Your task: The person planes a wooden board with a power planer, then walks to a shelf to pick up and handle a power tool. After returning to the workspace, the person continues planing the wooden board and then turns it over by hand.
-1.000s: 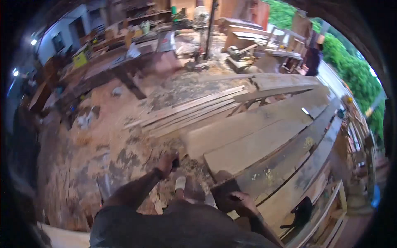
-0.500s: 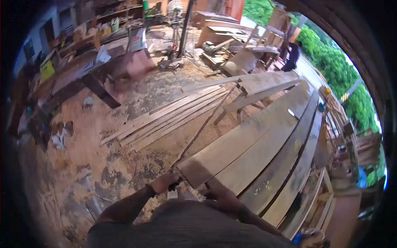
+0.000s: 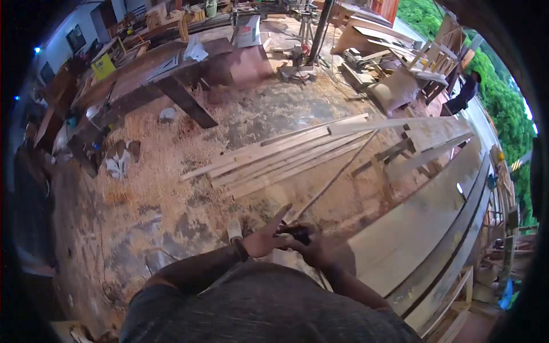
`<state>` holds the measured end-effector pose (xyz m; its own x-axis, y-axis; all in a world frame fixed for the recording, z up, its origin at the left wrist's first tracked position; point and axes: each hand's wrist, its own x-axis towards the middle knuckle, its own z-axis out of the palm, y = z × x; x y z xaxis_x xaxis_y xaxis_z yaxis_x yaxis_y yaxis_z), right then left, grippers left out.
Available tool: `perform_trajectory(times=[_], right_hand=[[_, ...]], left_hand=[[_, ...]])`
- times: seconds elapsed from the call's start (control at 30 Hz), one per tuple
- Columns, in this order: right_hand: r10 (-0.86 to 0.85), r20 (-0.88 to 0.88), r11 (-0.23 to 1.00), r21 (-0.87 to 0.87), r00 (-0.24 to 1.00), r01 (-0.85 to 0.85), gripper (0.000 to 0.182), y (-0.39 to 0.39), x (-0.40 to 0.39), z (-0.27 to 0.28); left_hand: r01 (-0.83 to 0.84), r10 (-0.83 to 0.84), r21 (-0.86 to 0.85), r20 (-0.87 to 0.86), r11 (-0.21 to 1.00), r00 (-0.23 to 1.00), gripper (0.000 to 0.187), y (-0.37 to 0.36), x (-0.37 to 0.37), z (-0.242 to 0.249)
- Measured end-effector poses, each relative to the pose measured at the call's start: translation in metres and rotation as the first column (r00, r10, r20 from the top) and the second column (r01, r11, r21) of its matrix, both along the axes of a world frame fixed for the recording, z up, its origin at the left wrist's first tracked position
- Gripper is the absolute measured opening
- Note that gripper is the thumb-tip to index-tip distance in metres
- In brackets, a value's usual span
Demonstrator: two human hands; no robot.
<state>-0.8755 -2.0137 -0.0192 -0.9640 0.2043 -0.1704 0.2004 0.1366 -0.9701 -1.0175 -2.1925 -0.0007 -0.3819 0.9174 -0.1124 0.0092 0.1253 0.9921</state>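
My two hands meet in front of my body over the sawdust floor. My right hand is closed around a small dark tape measure. My left hand grips the same tape measure from the left, with one finger stretched upward. A thin tape blade runs from the hands up and to the right toward the planks. The near end of a wide grey plank lies just right of my right hand. My dark shirt hides both forearms lower down.
Several thin boards lie stacked on the floor ahead. Long wide planks rest on a wooden trestle to the right. A dark workbench stands at the back left. Another person is at the far right.
My right hand has left the end of the wide plank and joined my left hand on the tape measure. The view has swung left, so the planks now sit further right.
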Motion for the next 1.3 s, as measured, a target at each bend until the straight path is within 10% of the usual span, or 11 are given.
perform_trajectory(times=[0.13,0.5,0.97,1.3], right_hand=[[-0.189,0.004,0.948,-0.26,0.982,0.184,0.042,0.005,-0.114,-0.014],[0.075,-0.03,0.984,0.166,0.997,-0.069,0.048,0.035,-0.346,0.05],[0.233,0.036,0.89,-0.411,0.972,-0.198,0.049,0.27,-0.663,0.031],[0.41,0.106,0.912,-0.033,0.906,-0.409,0.049,0.365,-0.897,0.051]], left_hand=[[-0.126,0.103,0.022,0.444,0.992,0.89,0.081,-0.012,-0.133,0.002],[-0.017,0.022,0.016,-0.466,1.0,0.884,0.038,0.015,-0.374,0.029],[-0.174,0.137,-0.307,-0.138,0.936,0.981,0.034,0.216,-0.649,0.032],[-0.291,0.284,-0.108,-0.072,0.951,0.956,0.027,0.293,-0.853,0.009]])
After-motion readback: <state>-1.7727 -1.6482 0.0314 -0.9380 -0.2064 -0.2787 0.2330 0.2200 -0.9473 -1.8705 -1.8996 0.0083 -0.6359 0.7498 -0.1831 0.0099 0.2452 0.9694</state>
